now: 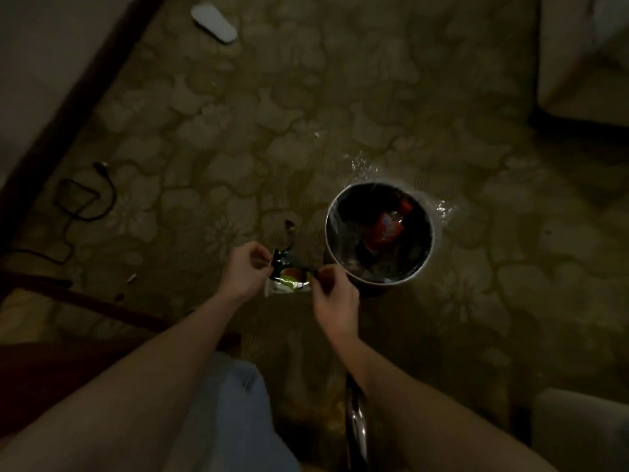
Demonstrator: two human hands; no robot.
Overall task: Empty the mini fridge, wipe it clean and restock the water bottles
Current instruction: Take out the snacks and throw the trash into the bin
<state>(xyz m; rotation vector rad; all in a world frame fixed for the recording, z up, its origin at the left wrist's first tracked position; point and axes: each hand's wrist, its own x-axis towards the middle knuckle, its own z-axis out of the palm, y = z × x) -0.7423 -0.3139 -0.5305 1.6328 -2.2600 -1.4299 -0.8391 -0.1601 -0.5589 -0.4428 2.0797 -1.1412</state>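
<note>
- Your left hand (245,269) pinches the left end of a small food packet (288,278); your right hand (335,301) pinches its right end. Fingers of both hands are curled tight on the wrapper, which hangs between them above the carpet (238,137).
- The packet sits just left of the waste bin (379,233), close to its near-left rim but apart from it.
- The bin is round, lined with a clear bag, and already holds red wrappers (388,226) and other litter.
- A black cable (86,199) loops on the carpet well to the left, near the dark baseboard (78,93).
- A white slipper (213,18) lies at the far edge of the carpet.
- Dark wooden furniture (85,301) stands at your near left; a pale furniture edge (578,80) closes the far right corner.
- Open carpet lies beyond the bin and between the bin and the cable.
- The mini fridge and water bottles are out of view.
</note>
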